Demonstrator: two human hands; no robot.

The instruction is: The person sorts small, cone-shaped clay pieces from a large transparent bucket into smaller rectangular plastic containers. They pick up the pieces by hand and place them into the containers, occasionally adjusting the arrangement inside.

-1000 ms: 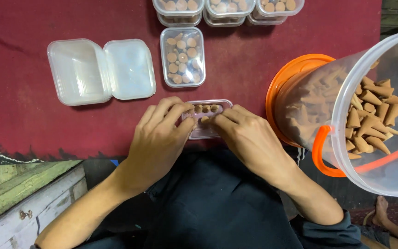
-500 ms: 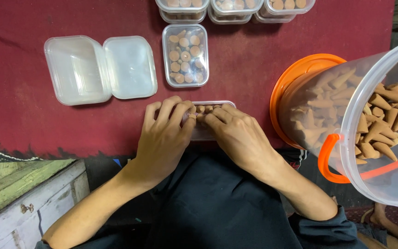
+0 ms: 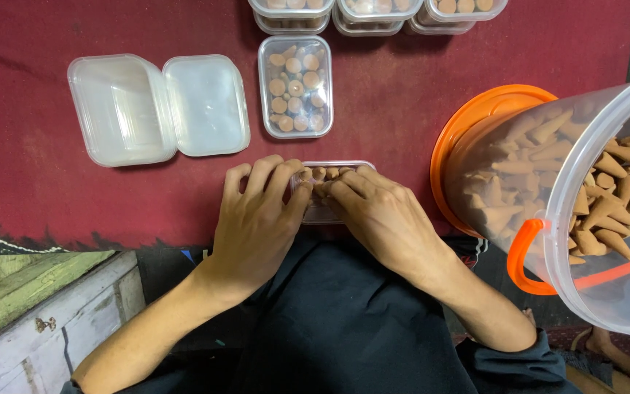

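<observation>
- Both hands work one small clear box (image 3: 329, 191) at the near edge of the red bench (image 3: 402, 117).
- My left hand (image 3: 257, 226) steadies its side, fingers curled on the rim.
- My right hand (image 3: 384, 219) presses brown cones (image 3: 320, 174) with narrow fingertips.
- I keep the cones upright, rows tight, pressure light.

Dark red cloth (image 3: 402, 109) covers the surface – frayed black edge at bottom-left. Below it, worn pale wooden ledge (image 3: 30, 321) w/ greenish top. Light even, soft.
</observation>
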